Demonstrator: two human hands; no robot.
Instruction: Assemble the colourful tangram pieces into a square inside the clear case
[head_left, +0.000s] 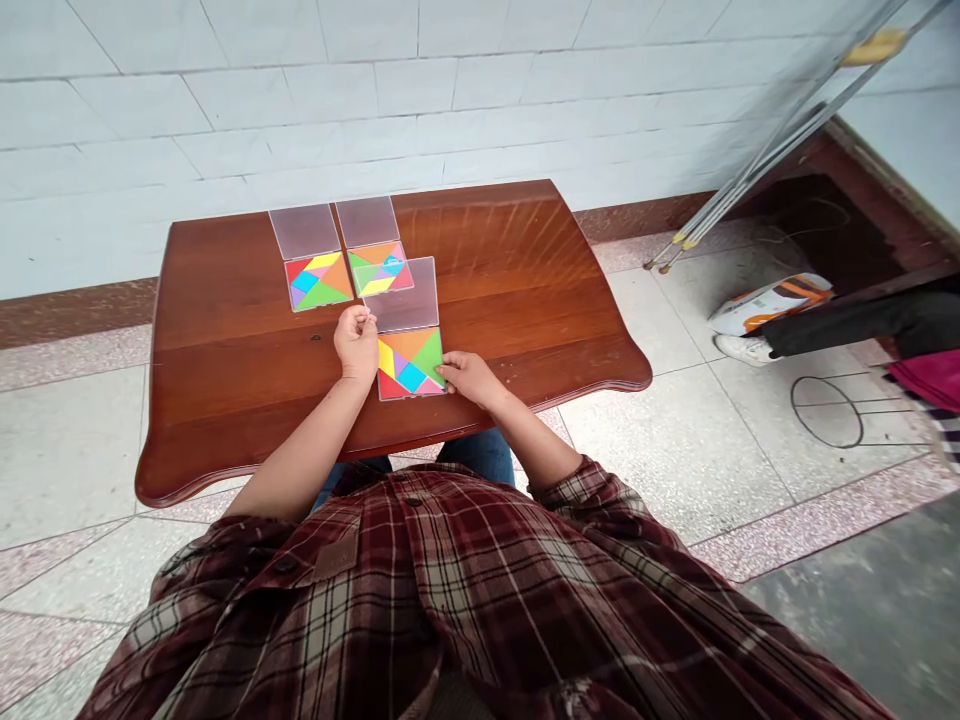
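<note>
The nearest tangram set [411,362] lies in a flat case near the table's front edge, its coloured pieces forming a filled rectangle. Its see-through lid [405,295] is folded back and overlaps part of the set behind. My left hand [356,342] is closed in a pinch at the left edge of this lid. On the case's right side, my right hand [469,378] grips the edge between thumb and fingers, beside the green piece. Two more tangram sets lie farther back, one at the left [319,280] and one in the middle [379,262], both with lids opened away.
The brown wooden table [517,270] has a curved front edge and stands near a tiled wall [480,120]. To the right, crutches [742,170] lean by a bag [772,303]. Another person's leg [840,335] and a wire stand [827,412] are at far right.
</note>
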